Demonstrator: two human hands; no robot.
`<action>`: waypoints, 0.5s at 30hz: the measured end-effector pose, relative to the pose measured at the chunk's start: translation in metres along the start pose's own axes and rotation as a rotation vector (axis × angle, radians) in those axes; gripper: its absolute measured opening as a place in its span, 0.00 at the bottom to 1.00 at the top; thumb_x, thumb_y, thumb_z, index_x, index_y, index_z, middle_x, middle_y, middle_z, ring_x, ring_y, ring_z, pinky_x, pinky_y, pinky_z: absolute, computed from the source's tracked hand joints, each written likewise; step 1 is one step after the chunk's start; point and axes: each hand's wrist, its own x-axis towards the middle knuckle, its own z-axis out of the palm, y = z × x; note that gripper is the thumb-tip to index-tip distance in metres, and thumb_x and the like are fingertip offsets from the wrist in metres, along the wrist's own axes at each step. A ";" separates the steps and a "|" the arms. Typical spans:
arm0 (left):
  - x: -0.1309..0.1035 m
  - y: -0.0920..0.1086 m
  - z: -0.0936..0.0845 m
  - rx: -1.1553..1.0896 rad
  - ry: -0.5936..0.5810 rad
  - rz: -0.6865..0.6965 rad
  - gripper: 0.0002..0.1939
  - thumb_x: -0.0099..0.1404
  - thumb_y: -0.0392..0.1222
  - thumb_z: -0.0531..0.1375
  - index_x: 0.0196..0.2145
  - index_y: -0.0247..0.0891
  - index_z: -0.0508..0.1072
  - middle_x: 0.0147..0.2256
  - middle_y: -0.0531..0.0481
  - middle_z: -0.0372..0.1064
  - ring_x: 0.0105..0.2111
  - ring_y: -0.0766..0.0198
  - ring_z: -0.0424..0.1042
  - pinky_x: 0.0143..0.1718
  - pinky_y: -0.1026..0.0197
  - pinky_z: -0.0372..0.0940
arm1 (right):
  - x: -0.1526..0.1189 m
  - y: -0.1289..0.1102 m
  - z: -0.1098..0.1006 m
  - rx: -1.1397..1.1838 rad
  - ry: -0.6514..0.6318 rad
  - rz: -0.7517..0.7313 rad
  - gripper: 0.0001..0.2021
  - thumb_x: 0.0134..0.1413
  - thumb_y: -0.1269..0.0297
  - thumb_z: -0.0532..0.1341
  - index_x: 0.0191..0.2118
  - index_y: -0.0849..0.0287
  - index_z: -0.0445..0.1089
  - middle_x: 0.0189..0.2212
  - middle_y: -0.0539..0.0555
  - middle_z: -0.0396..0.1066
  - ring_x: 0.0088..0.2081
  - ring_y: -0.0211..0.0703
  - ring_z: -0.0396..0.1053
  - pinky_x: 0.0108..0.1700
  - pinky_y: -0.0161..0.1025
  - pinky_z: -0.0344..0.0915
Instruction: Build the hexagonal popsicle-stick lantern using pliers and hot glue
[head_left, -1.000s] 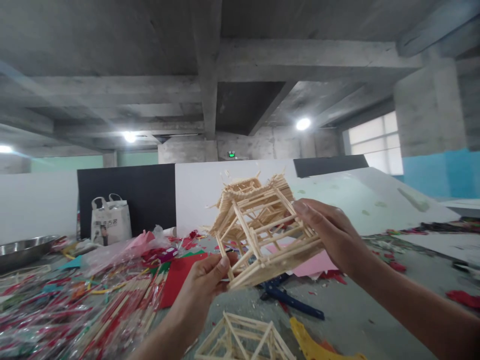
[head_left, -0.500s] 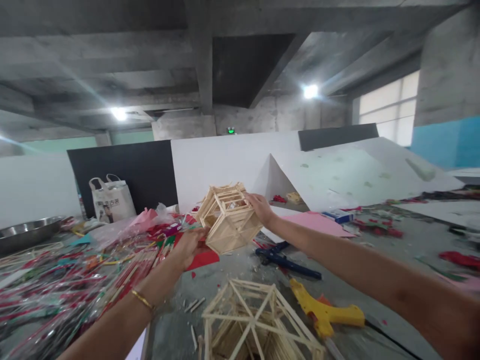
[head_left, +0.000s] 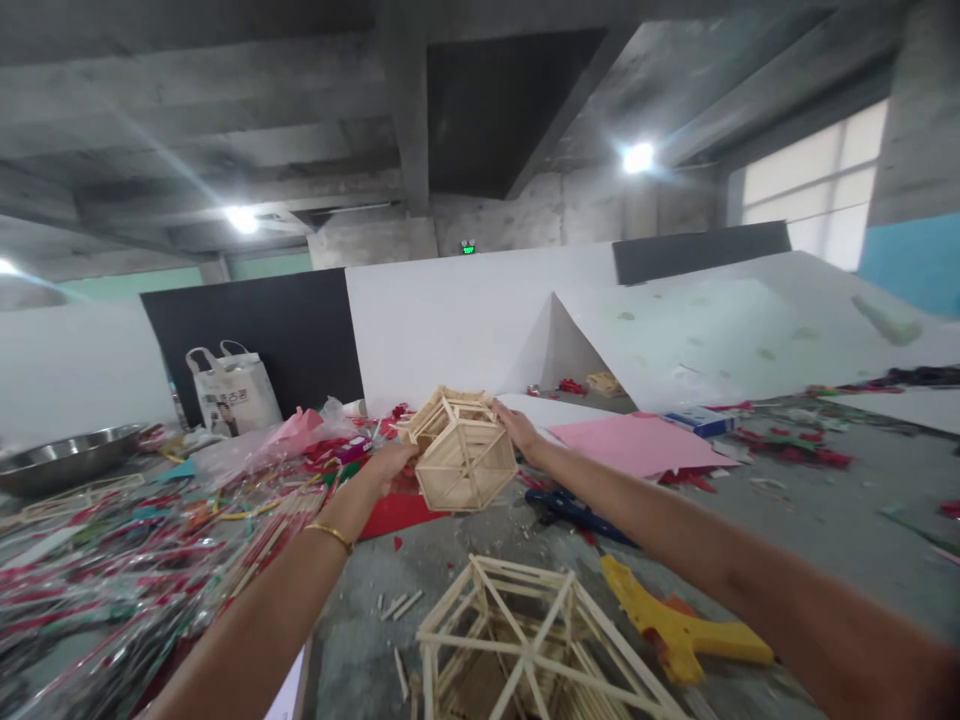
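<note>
A hexagonal frame of thin wooden sticks (head_left: pixel 466 462) is held up over the table, tilted so one flat spoked side faces me. On its left side my left hand (head_left: pixel 391 470) grips the lower edge. My right hand (head_left: pixel 517 428) has its fingers on the upper right edge. Closer to me, a larger wooden stick frame (head_left: pixel 529 650) with spokes across its top stands on the table, its lower part cut off by the picture's edge.
A yellow glue gun (head_left: pixel 679 630) and a dark blue tool (head_left: pixel 574 510) lie at right. Wrapped sticks (head_left: pixel 135 590) cover the left. Behind are a steel bowl (head_left: pixel 67 460), tote bag (head_left: pixel 234 395) and pink sheet (head_left: pixel 637 445).
Both hands have turned the held frame, so its spoked side faces me more squarely. The view has shifted slightly, and the surroundings appear moved a little.
</note>
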 end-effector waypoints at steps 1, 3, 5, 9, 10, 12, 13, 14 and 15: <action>-0.001 0.001 0.001 0.010 0.003 0.009 0.12 0.50 0.44 0.61 0.31 0.35 0.69 0.28 0.46 0.71 0.25 0.59 0.71 0.30 0.55 0.68 | -0.002 -0.003 -0.006 -0.045 -0.012 -0.006 0.25 0.48 0.41 0.49 0.22 0.60 0.66 0.20 0.53 0.67 0.30 0.43 0.64 0.33 0.37 0.57; -0.007 0.002 0.000 0.039 0.031 0.036 0.11 0.51 0.43 0.60 0.32 0.36 0.69 0.29 0.46 0.72 0.27 0.59 0.71 0.30 0.56 0.68 | -0.012 -0.009 -0.024 -0.138 -0.032 -0.030 0.23 0.47 0.43 0.52 0.19 0.58 0.63 0.19 0.52 0.66 0.30 0.42 0.64 0.33 0.36 0.56; -0.019 0.001 -0.004 0.088 0.080 0.059 0.10 0.50 0.42 0.60 0.31 0.37 0.69 0.30 0.47 0.72 0.29 0.58 0.71 0.29 0.58 0.67 | -0.028 -0.015 -0.048 -0.227 -0.056 -0.059 0.20 0.45 0.46 0.56 0.17 0.58 0.61 0.18 0.52 0.65 0.30 0.41 0.64 0.32 0.35 0.54; -0.060 -0.002 -0.020 0.210 0.103 0.059 0.11 0.47 0.44 0.63 0.27 0.35 0.71 0.27 0.46 0.72 0.27 0.56 0.71 0.27 0.59 0.65 | -0.083 -0.022 -0.104 -0.726 -0.273 -0.221 0.16 0.45 0.50 0.56 0.26 0.61 0.67 0.25 0.53 0.69 0.28 0.40 0.64 0.31 0.35 0.54; -0.072 -0.002 -0.025 0.235 0.095 0.060 0.12 0.46 0.45 0.64 0.27 0.35 0.71 0.27 0.45 0.72 0.26 0.56 0.71 0.26 0.59 0.64 | -0.101 -0.021 -0.116 -0.793 -0.311 -0.202 0.16 0.45 0.51 0.56 0.26 0.61 0.68 0.24 0.53 0.69 0.27 0.40 0.64 0.30 0.35 0.55; -0.097 -0.002 -0.035 0.253 0.082 0.088 0.16 0.45 0.48 0.65 0.28 0.34 0.72 0.29 0.45 0.73 0.27 0.56 0.71 0.26 0.59 0.65 | -0.136 -0.015 -0.136 -0.840 -0.362 -0.184 0.15 0.46 0.53 0.56 0.28 0.60 0.69 0.25 0.54 0.70 0.28 0.42 0.65 0.31 0.36 0.57; -0.110 0.000 -0.039 0.244 0.067 0.117 0.18 0.45 0.50 0.65 0.30 0.34 0.72 0.30 0.44 0.73 0.27 0.57 0.71 0.27 0.59 0.65 | -0.152 -0.011 -0.143 -0.845 -0.364 -0.176 0.14 0.46 0.53 0.56 0.28 0.60 0.69 0.26 0.55 0.70 0.28 0.43 0.66 0.31 0.37 0.58; -0.122 0.002 -0.043 0.232 0.054 0.146 0.19 0.45 0.51 0.65 0.30 0.34 0.71 0.30 0.44 0.72 0.28 0.57 0.71 0.27 0.59 0.65 | -0.168 -0.005 -0.147 -0.836 -0.360 -0.181 0.13 0.45 0.54 0.57 0.29 0.60 0.70 0.27 0.57 0.71 0.29 0.44 0.66 0.31 0.38 0.59; -0.134 0.004 -0.045 0.223 0.045 0.171 0.20 0.45 0.52 0.64 0.30 0.33 0.71 0.30 0.44 0.72 0.28 0.58 0.71 0.28 0.59 0.66 | -0.181 0.000 -0.150 -0.809 -0.346 -0.188 0.12 0.44 0.55 0.58 0.29 0.60 0.70 0.28 0.58 0.71 0.30 0.45 0.67 0.32 0.38 0.60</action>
